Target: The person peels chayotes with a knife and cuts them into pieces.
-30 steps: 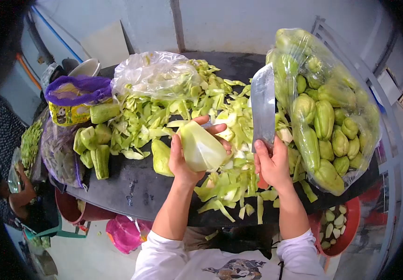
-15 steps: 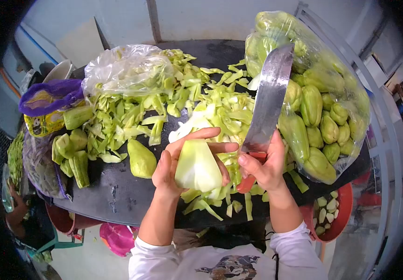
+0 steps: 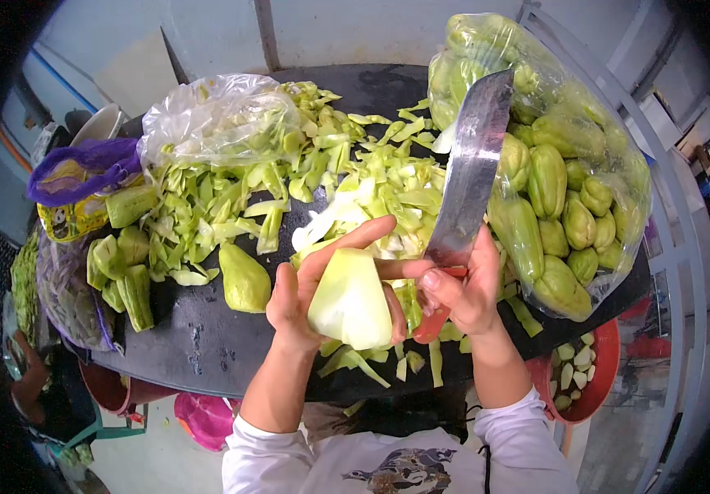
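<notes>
A pale, mostly peeled chayote (image 3: 351, 298) rests in my left hand (image 3: 295, 300), the fingers curled behind and around it. My right hand (image 3: 466, 288) grips a large broad-bladed knife (image 3: 474, 165) by its red handle, the blade pointing up and away from me. The tip of a left finger meets my right thumb near the base of the blade. Beneath both hands lies a heap of green peel strips (image 3: 396, 193). An unpeeled chayote (image 3: 244, 278) sits on the dark table to the left of my left hand.
A clear bag of whole chayotes (image 3: 565, 198) fills the table's right side. More peelings and a plastic bag (image 3: 215, 115) lie at the back left, near a purple net bag (image 3: 83, 169). Below right stands a red bucket (image 3: 610, 362) with cut pieces. Another person's arm (image 3: 32, 375) shows at far left.
My hands have come closer together, and a left finger now touches my right thumb. A strip of green peel shows between the hands. The view has shifted slightly.
</notes>
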Available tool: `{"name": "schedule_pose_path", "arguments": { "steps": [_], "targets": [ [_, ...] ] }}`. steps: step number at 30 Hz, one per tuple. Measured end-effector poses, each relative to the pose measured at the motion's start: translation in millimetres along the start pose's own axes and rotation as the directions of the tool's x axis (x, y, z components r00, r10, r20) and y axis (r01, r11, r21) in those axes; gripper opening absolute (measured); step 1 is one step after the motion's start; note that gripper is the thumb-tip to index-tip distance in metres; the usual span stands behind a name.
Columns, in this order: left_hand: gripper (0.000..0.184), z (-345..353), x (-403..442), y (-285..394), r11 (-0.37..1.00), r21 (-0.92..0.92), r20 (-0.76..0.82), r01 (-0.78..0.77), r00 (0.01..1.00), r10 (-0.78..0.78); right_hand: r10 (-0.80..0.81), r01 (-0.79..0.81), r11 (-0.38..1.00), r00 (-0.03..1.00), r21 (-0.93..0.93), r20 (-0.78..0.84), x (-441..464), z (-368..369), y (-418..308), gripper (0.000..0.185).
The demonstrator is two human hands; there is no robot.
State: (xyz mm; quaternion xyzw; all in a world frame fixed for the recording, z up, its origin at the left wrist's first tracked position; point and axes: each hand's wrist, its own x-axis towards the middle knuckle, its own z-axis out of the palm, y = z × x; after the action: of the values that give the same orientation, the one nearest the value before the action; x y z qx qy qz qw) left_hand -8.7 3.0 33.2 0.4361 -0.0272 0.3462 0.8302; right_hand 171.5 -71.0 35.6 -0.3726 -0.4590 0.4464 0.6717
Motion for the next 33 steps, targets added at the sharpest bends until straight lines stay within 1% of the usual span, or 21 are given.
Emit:
{"name": "schedule_pose_path", "arguments": {
  "steps": [1, 2, 3, 6, 7, 9, 10, 12, 15, 18, 20, 21, 23, 24, 27, 30, 33],
  "targets": [
    [0.107, 0, 0, 0, 1.0, 0.0, 0.0, 0.0, 1.0, 0.0, 0.027, -0.027, 0.999, 1.0, 0.044, 0.003, 0, 1, -3, 0.057],
    [0.108, 1, 0, 0, 0.997, -0.07, 0.013, 0.015, 1.0, -0.014, 0.054, -0.055, 0.995, 0.998, 0.088, 0.008, 0, 2, -4, 0.058],
    [0.109, 1, 0, 0, 0.99, -0.139, 0.027, 0.03, 0.999, -0.027, 0.055, -0.055, 0.995, 0.998, 0.089, 0.009, -1, 2, -4, 0.058],
    [0.112, -2, -1, -3, 0.986, -0.159, 0.042, 0.051, 0.998, -0.045, 0.032, -0.031, 0.992, 0.999, 0.119, -0.012, -1, 3, -3, 0.058],
    [0.112, -1, 0, -2, 0.986, -0.159, 0.042, 0.052, 0.998, -0.046, 0.028, -0.029, 0.991, 1.0, 0.129, 0.007, -1, 3, -4, 0.058],
    [0.114, -1, 0, 1, 0.992, -0.087, 0.065, 0.092, 0.994, -0.087, 0.025, -0.028, 0.99, 0.999, 0.138, 0.023, -1, 2, -4, 0.058],
    [0.114, -1, 0, 1, 0.992, -0.089, 0.066, 0.094, 0.994, -0.088, 0.017, -0.022, 0.99, 0.999, 0.14, 0.04, -2, 1, -3, 0.058],
    [0.115, -3, -1, 0, 0.995, -0.033, 0.084, 0.097, 0.992, -0.094, 0.009, -0.016, 0.99, 0.998, 0.141, 0.054, -2, 0, -3, 0.058],
    [0.116, -4, 0, 0, 0.995, -0.031, 0.096, 0.096, 0.991, -0.093, 0.003, -0.009, 0.993, 0.999, 0.12, 0.055, -3, 0, -5, 0.058],
    [0.116, -4, -1, 0, 0.994, -0.03, 0.084, 0.106, 0.991, -0.103, 0.049, -0.054, 0.994, 0.997, 0.095, 0.051, -5, 1, -6, 0.057],
    [0.116, -3, 0, -1, 0.993, -0.047, 0.086, 0.107, 0.991, -0.103, 0.021, -0.019, 0.998, 0.999, 0.058, -0.031, -4, 5, -6, 0.059],
    [0.116, -3, 0, -1, 0.992, -0.062, 0.087, 0.106, 0.991, -0.1, 0.02, -0.018, 0.998, 0.999, 0.057, -0.035, -6, 3, -6, 0.059],
    [0.116, -2, 1, -1, 0.992, -0.061, 0.091, 0.11, 0.99, -0.105, 0.06, -0.066, 0.994, 0.996, 0.091, 0.066, -9, -5, -6, 0.059],
    [0.116, -2, 1, -1, 0.992, -0.059, 0.091, 0.112, 0.99, -0.107, 0.059, -0.065, 0.994, 0.996, 0.09, 0.063, -8, -4, -6, 0.059],
    [0.116, -6, 0, -3, 0.993, -0.041, 0.094, 0.109, 0.99, -0.105, 0.026, -0.03, 0.996, 0.998, 0.089, 0.051, -6, 0, -7, 0.062],
    [0.117, -6, -1, -4, 0.993, -0.052, 0.083, 0.108, 0.991, -0.104, 0.025, -0.032, 0.993, 0.998, 0.11, 0.066, -4, 5, -11, 0.064],
    [0.118, -7, -1, -4, 0.992, -0.051, 0.087, 0.113, 0.99, -0.108, -0.024, 0.024, 0.997, 1.0, 0.074, -0.006, -3, 11, -13, 0.058]
  ]
}}
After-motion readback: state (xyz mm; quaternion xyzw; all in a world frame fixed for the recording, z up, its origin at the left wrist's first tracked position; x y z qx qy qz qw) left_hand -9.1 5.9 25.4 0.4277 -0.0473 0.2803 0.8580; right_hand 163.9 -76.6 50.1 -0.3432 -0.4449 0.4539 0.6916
